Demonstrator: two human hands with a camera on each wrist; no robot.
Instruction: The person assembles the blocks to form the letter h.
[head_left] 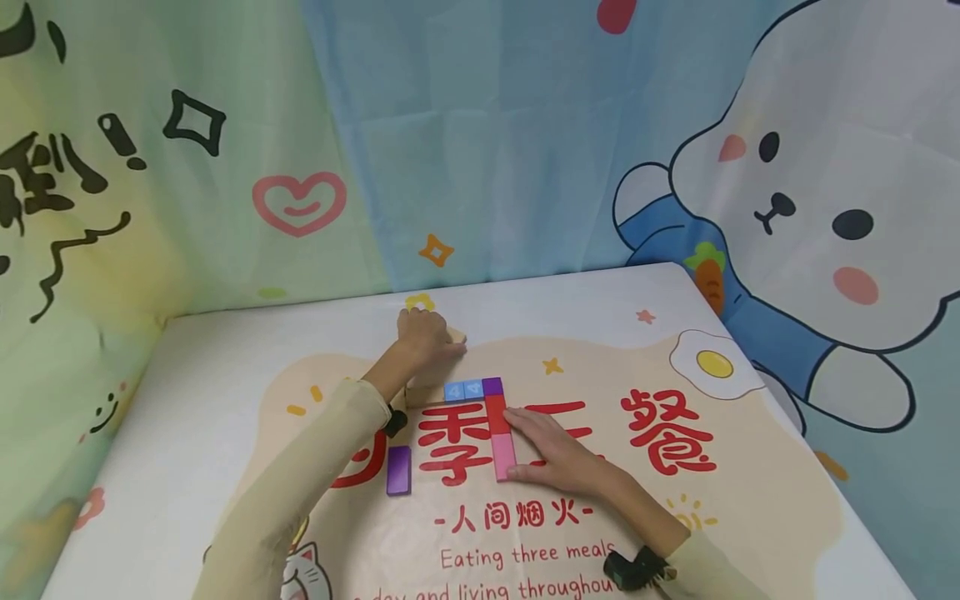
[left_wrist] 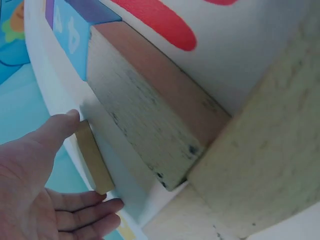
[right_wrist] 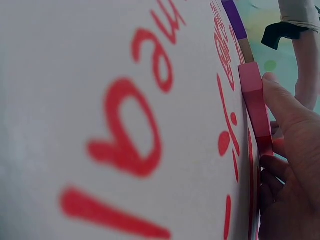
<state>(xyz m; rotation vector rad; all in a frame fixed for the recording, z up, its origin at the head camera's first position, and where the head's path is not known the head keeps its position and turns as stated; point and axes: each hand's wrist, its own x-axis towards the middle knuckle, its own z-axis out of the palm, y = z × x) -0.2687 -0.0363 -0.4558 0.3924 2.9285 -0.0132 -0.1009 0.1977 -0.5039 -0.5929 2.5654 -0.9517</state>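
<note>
In the head view my left hand (head_left: 426,337) is at the far side of the table, by a plain wooden block (head_left: 455,335). Its thumb and fingertips pinch that small block (left_wrist: 94,160) by the ends in the left wrist view. My right hand (head_left: 558,457) lies beside a row of blocks, fingers extended. One fingertip meets the red block (head_left: 497,415), and the thumb rests against the pink block (right_wrist: 254,87). Continuing the row around a corner are a purple block (head_left: 492,386), blue blocks marked 4 (head_left: 463,390) and a wooden block (head_left: 425,397).
A separate-coloured side of the layout has a purple block (head_left: 399,471) lying near the left forearm. Close to the left wrist camera looms another wooden block (left_wrist: 260,155). The printed tablecloth (head_left: 600,533) meets a hanging curtain (head_left: 487,167) behind.
</note>
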